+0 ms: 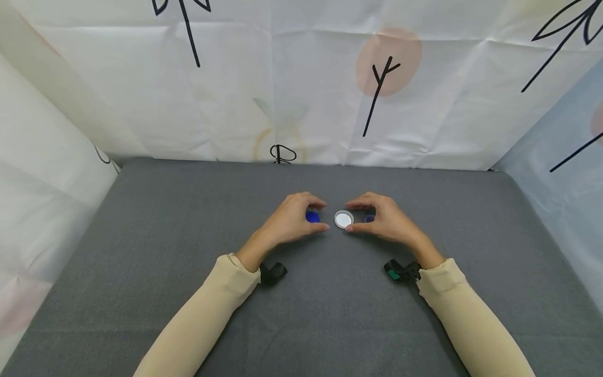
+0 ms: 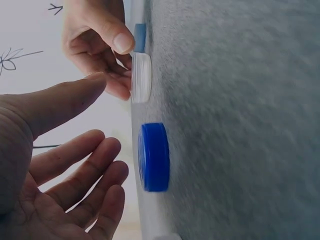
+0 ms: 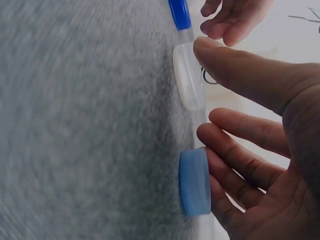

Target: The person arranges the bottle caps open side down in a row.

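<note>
Three round caps lie in a row on the grey cloth. My left hand (image 1: 294,217) is around the dark blue cap (image 2: 156,157), thumb and fingers spread apart and not closed on it. The white, clear-rimmed cap (image 1: 344,219) lies in the middle, between the two hands. My right hand (image 1: 383,217) has its thumb tip at the near edge of the white cap, with its fingertips just off the far edge; whether the thumb touches cannot be told. Under the right palm sits a lighter blue cap (image 3: 195,182), partly hidden in the head view.
The grey cloth-covered table (image 1: 320,324) reaches back to a white printed curtain (image 1: 320,94). More curtain (image 1: 42,183) hangs at the left and right sides. Black wrist cameras (image 1: 273,273) are worn below both hands.
</note>
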A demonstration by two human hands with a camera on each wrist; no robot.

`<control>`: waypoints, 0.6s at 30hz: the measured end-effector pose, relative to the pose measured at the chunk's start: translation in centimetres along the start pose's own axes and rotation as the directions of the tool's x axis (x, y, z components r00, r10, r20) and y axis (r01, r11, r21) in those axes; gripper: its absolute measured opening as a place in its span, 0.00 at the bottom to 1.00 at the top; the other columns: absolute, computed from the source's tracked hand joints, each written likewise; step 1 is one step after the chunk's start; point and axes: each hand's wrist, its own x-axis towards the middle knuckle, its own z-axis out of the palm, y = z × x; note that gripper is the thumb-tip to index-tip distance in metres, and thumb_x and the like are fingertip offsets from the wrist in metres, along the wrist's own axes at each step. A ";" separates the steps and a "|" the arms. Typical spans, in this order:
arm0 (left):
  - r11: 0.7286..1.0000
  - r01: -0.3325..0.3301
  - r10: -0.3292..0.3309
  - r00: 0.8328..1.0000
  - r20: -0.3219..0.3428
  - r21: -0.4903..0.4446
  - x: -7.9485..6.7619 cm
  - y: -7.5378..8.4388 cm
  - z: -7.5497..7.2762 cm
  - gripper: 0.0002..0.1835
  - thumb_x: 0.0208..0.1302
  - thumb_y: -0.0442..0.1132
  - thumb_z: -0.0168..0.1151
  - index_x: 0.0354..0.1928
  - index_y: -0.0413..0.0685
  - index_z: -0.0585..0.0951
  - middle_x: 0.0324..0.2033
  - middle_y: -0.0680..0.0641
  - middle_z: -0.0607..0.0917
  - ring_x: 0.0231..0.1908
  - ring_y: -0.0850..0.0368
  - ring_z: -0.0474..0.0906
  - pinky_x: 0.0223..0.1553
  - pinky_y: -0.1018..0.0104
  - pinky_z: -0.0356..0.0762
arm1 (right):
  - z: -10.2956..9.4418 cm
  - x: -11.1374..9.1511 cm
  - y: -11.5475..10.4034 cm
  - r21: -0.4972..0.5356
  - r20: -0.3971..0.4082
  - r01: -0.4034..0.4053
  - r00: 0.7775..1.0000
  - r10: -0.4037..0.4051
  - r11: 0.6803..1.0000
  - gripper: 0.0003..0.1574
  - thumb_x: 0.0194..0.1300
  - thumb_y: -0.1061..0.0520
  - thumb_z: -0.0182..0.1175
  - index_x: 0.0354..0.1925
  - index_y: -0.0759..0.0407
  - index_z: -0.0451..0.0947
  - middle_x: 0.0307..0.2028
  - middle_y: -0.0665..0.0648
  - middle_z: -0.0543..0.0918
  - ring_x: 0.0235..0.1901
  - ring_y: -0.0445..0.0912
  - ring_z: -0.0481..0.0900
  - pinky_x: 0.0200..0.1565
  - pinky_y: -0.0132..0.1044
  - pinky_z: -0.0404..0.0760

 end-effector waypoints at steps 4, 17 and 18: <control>1.000 0.020 -0.021 1.000 0.019 0.017 0.8 0.7 0.5 0.27 0.59 0.44 0.77 0.58 0.40 0.83 0.51 0.44 0.85 0.55 0.50 0.79 0.59 0.55 0.74 | -0.1 -0.1 0.3 0.003 0.014 0.006 1.000 -0.006 1.000 0.33 0.52 0.54 0.81 0.56 0.62 0.84 0.48 0.56 0.84 0.47 0.50 0.80 0.49 0.50 0.77; 0.995 0.060 -0.066 0.995 0.073 0.082 2.5 1.5 2.2 0.29 0.57 0.45 0.78 0.59 0.40 0.83 0.51 0.45 0.85 0.56 0.48 0.78 0.60 0.54 0.72 | -0.1 -0.1 0.7 0.012 0.051 0.021 0.998 -0.021 1.000 0.33 0.54 0.54 0.80 0.58 0.60 0.83 0.51 0.56 0.82 0.50 0.50 0.79 0.50 0.50 0.77; 0.995 0.059 -0.065 0.995 0.070 0.083 2.5 1.5 2.2 0.29 0.57 0.45 0.78 0.58 0.41 0.83 0.51 0.45 0.85 0.56 0.48 0.78 0.60 0.55 0.72 | -0.1 -0.1 0.7 0.013 0.051 0.023 0.998 -0.024 1.000 0.34 0.54 0.55 0.80 0.58 0.60 0.83 0.51 0.56 0.82 0.50 0.50 0.79 0.50 0.50 0.77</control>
